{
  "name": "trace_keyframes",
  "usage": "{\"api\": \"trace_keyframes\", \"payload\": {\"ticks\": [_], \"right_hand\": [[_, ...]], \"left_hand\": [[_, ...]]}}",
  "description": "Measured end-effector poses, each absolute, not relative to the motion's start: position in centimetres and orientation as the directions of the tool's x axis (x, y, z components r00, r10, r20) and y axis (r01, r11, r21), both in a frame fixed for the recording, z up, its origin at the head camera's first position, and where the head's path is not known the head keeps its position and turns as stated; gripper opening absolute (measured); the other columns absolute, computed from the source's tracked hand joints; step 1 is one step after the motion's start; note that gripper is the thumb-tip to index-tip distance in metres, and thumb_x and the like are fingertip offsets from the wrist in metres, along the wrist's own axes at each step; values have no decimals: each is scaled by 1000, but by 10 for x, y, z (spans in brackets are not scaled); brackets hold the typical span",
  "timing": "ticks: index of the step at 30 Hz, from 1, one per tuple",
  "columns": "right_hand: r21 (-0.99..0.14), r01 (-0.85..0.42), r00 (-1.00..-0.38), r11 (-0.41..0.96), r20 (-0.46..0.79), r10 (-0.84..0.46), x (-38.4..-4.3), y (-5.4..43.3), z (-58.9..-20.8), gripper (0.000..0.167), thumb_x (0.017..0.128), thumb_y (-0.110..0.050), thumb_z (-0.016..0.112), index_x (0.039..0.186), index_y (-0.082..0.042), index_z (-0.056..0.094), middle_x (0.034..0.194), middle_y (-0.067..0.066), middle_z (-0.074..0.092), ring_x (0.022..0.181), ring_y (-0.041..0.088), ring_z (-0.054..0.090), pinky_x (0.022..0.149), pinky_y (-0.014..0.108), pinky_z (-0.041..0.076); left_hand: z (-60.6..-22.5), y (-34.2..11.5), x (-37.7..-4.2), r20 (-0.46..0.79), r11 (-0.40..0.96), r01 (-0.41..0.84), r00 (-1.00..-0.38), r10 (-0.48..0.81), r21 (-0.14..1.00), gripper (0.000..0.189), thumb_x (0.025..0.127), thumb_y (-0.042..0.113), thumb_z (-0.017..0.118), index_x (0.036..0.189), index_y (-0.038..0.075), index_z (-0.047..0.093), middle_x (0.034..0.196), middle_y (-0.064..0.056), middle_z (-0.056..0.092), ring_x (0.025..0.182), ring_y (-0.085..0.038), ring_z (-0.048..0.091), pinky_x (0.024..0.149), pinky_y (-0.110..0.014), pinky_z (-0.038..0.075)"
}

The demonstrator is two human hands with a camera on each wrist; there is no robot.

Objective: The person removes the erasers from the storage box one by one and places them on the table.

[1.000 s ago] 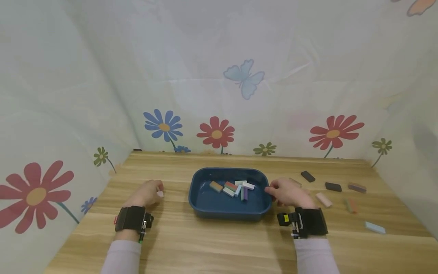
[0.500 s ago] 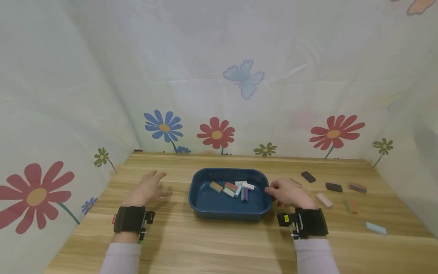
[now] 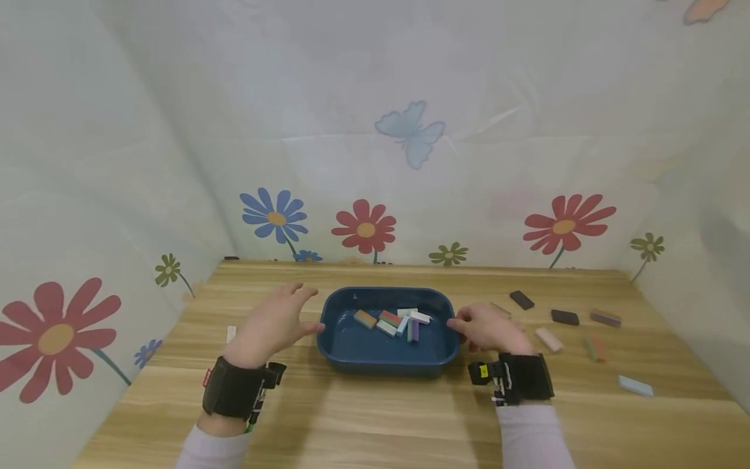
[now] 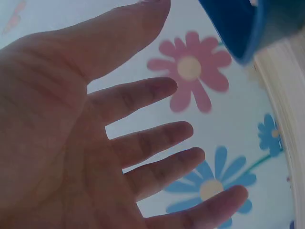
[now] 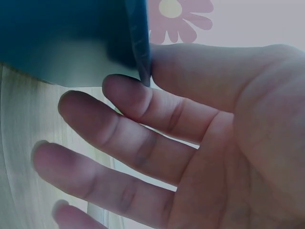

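A dark blue rectangular basin [image 3: 387,368] stands on the wooden table, holding several small oblong blocks, among them an orange-and-green one [image 3: 366,318] and a purple one [image 3: 415,331]. At its right end my right hand [image 3: 491,329] pinches the rim; in the right wrist view the thumb and index finger lie on either side of the basin wall [image 5: 138,43]. My left hand [image 3: 272,326] is beside the left end, its thumb tip right at the rim. The left wrist view shows that palm [image 4: 71,143] bare, with fingers spread, near the basin's corner [image 4: 281,33].
A small white block [image 3: 231,333] lies on the table left of my left hand. Several loose blocks are scattered at the right, including black ones [image 3: 565,317], a pinkish one [image 3: 549,339] and a light blue one [image 3: 635,385]. A flower-printed curtain [image 3: 492,163] closes off the back.
My left hand has let go of the white block, leaving it on the table, then opened and moved right to the basin's left end. The right hand stays at the rim.
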State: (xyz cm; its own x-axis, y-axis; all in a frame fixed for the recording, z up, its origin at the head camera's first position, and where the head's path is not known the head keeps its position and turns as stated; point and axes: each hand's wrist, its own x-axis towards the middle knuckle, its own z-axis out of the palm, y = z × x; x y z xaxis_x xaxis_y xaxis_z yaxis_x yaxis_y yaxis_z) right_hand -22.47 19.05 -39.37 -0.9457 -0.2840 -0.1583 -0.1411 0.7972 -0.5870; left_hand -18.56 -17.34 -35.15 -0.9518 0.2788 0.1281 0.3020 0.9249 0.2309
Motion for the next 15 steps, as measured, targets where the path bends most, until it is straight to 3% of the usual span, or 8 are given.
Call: {"api": "trace_keyframes", "payload": {"ticks": [9,15], "right_hand": [[-587,-130,-947,799,-164,-275,-226,189,-393,26,100,-26,55,85,-7,63,78,8,64,67,23,62,61,35,41],[-606,-129,-944,785,-166,-284,-225,189,-394,26,100,-25,55,84,-7,62,77,8,64,67,23,62,61,34,43]], "left_hand": [[-348,-126,-220,-41,843,473,-866,498,255,51,92,34,68,135,9,56,130,-9,59,118,-23,56,97,-41,45],[-355,-99,-243,-140,823,536,-814,563,189,45,94,30,66,133,10,58,128,-6,61,115,-20,58,96,-37,46]]}}
